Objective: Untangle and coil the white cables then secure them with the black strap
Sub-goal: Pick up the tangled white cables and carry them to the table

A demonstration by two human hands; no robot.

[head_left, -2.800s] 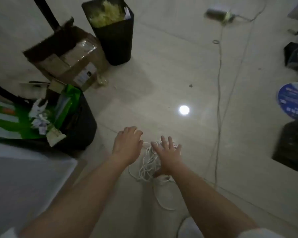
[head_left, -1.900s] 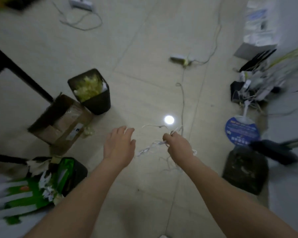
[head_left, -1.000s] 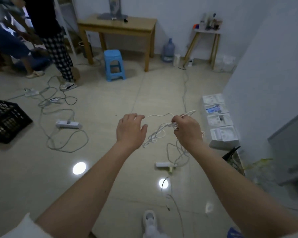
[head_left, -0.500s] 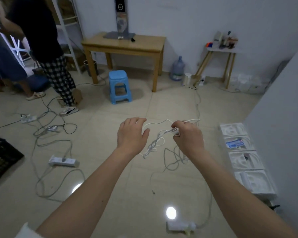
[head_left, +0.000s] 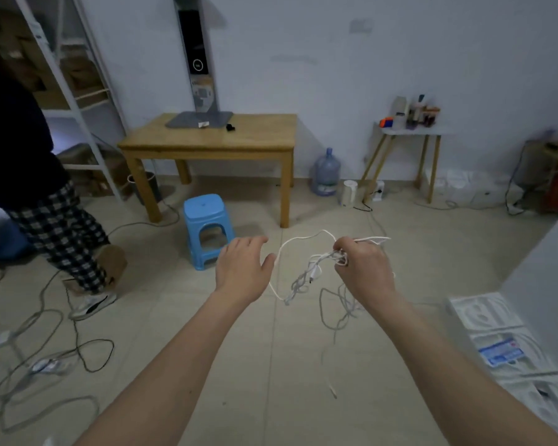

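In the head view, the right hand [head_left: 363, 268] is now gripping the tangled white cables [head_left: 313, 268] up at chest height, off the floor where they lay; the left hand [head_left: 244, 268] is hovering beside them, relaxed, holding nothing. Untangling is starting.

Two hands reach forward at centre frame, the left hand [head_left: 243, 268] beside the right hand [head_left: 363, 268], with tangled cables [head_left: 306, 272] hanging between and below them. Behind them, upper centre, a counter [head_left: 213, 140] stands against the wall, a stool [head_left: 207, 226] before it. A water bottle [head_left: 326, 172] sits to its right. A person [head_left: 29, 162] stands at left; floor cords [head_left: 45, 358] lie lower left.
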